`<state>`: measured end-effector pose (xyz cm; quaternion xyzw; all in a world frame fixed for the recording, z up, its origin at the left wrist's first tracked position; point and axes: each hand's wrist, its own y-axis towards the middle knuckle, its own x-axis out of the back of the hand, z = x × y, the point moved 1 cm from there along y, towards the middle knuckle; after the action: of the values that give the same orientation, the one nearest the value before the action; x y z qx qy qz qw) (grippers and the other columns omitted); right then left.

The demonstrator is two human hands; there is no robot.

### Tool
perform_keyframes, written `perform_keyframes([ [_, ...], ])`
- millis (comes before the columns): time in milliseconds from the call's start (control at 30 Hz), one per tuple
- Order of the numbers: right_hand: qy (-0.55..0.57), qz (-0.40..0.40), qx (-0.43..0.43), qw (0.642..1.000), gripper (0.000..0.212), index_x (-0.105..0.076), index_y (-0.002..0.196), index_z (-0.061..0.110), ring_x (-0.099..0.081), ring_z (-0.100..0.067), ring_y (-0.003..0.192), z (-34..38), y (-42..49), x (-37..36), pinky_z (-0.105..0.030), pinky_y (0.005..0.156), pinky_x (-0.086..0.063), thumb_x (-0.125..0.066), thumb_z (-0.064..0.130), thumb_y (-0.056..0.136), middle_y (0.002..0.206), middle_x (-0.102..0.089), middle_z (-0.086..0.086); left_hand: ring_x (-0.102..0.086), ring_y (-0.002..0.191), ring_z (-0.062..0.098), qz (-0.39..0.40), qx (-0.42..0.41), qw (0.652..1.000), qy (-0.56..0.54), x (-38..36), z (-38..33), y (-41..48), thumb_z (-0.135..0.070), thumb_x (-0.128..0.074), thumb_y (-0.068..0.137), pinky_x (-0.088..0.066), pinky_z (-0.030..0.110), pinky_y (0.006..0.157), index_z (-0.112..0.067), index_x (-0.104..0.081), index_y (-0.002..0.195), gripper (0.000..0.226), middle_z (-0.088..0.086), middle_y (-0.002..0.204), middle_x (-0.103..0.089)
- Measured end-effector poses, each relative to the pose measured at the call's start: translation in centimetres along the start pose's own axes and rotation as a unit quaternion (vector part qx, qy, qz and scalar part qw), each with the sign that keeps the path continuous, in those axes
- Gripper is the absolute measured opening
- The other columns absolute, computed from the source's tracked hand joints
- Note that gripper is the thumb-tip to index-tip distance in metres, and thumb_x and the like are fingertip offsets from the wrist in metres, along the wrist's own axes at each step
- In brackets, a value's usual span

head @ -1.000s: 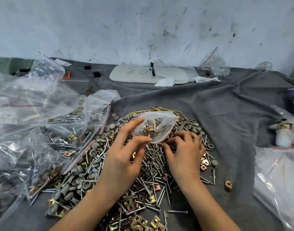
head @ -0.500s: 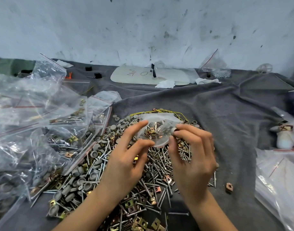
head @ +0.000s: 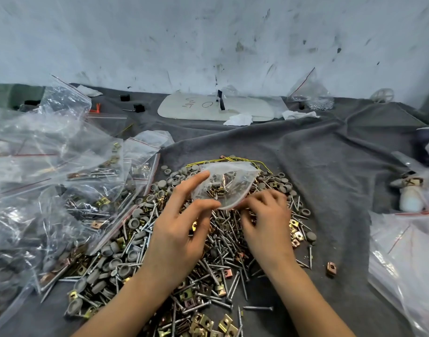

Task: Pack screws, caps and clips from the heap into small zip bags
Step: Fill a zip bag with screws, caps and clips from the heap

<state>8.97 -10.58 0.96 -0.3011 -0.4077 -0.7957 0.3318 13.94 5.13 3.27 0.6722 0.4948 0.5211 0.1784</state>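
Small zip bag [head: 229, 190]: clear, crumpled, only partly filled. Inside are a few brass clips, a grey cap or two & some screws. It's held just above the far-middle of the heap [head: 223, 254]. L hand [head: 182, 229] pinches the bag's left edge btwn forefinger on top & thumb below. R hand [head: 267, 220] is blurred, fingers curled down onto the screws just beside the bag's lower right; can't tell if it has anything in them.

Heap = silver screws [head: 216, 276] in the middle, grey round caps [head: 118, 266] left & far side, brass clips [head: 206, 322] at the near edge & right. Yellow wire [head: 242, 159] loops behind the bag. One clip [head: 331, 268] lies apart to the right. All on grey cloth [head: 342, 166] over the surface. Filled bags [head: 70, 171] are piled left & overlap the heap's left edge. More plastic bags [head: 408, 268] lie right. White board [head: 201, 110] by the wall has a handwritten "O" & a scribble I can't read.
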Motion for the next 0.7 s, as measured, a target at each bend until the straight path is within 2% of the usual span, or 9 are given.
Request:
perform_keyframes([
  [67, -0.01, 0.052, -0.004, 0.999, 0.016, -0.073, 0.098, 0.023, -0.037, -0.024, 0.125, 0.0, -0.2, -0.6, -0.04, 0.1, -0.032, -0.067, 0.019, 0.084, 0.113, -0.06, 0.005, -0.046, 0.131, 0.018, -0.001, 0.001, 1.0, -0.004, 0.0, 0.0, 0.0, -0.011, -0.051, 0.09, -0.039, 0.03, 0.109, -0.001, -0.07, 0.096, 0.023, 0.006, 0.136, -0.047],
  [200, -0.001, 0.054, -0.005, 0.999, 0.022, -0.072, 0.104, 0.029, -0.023, -0.023, 0.136, -0.1, 0.0, -0.7, -0.043, 0.107, -0.023, -0.071, 0.03, 0.083, 0.13, -0.053, 0.005, -0.048, 0.129, 0.02, -0.002, -0.002, 1.0, -0.003, 0.0, -0.1, 0.1, -0.01, -0.051, 0.09, -0.04, 0.029, 0.108, 0.0, -0.07, 0.095, 0.022, 0.008, 0.135, -0.049],
  [433, 0.017, 0.105, -0.014, 0.994, 0.03, -0.066, 0.117, 0.036, -0.009, -0.016, 0.142, -0.2, 0.3, -0.6, -0.042, 0.114, -0.012, -0.065, 0.037, 0.087, 0.143, -0.039, 0.013, -0.05, 0.128, 0.022, 0.005, -0.004, 1.0, 0.002, -0.1, 0.0, -0.1, -0.011, -0.052, 0.091, -0.038, 0.027, 0.109, -0.001, -0.07, 0.096, 0.022, 0.008, 0.136, -0.049],
  [600, 0.038, 0.076, -0.005, 0.996, 0.032, -0.063, 0.115, 0.021, -0.018, -0.017, 0.138, 0.0, 0.3, -0.7, -0.044, 0.113, -0.018, -0.069, 0.025, 0.084, 0.135, -0.047, 0.009, -0.048, 0.129, 0.021, 0.008, -0.001, 1.0, -0.001, -0.1, -0.1, -0.1, -0.012, -0.052, 0.09, -0.036, 0.025, 0.111, -0.002, -0.071, 0.095, 0.022, 0.007, 0.136, -0.049],
  [667, 0.075, 0.032, -0.001, 0.997, 0.026, -0.064, 0.108, 0.017, -0.033, -0.02, 0.128, 0.6, 0.3, -0.3, -0.046, 0.107, -0.029, -0.07, 0.018, 0.083, 0.118, -0.054, 0.01, -0.048, 0.129, 0.02, 0.007, 0.0, 1.0, 0.0, -0.1, -0.1, 0.0, -0.012, -0.052, 0.09, -0.037, 0.026, 0.11, -0.002, -0.071, 0.095, 0.022, 0.006, 0.136, -0.049],
  [700, 0.112, -0.024, 0.01, 0.993, 0.021, -0.064, 0.102, 0.014, -0.043, -0.022, 0.117, 0.9, 0.2, 0.2, -0.044, 0.099, -0.037, -0.07, 0.013, 0.082, 0.106, -0.055, 0.01, -0.048, 0.128, 0.02, 0.006, 0.0, 1.0, 0.001, -0.1, -0.1, 0.0, -0.012, -0.052, 0.09, -0.037, 0.027, 0.11, -0.002, -0.071, 0.095, 0.022, 0.006, 0.136, -0.049],
])
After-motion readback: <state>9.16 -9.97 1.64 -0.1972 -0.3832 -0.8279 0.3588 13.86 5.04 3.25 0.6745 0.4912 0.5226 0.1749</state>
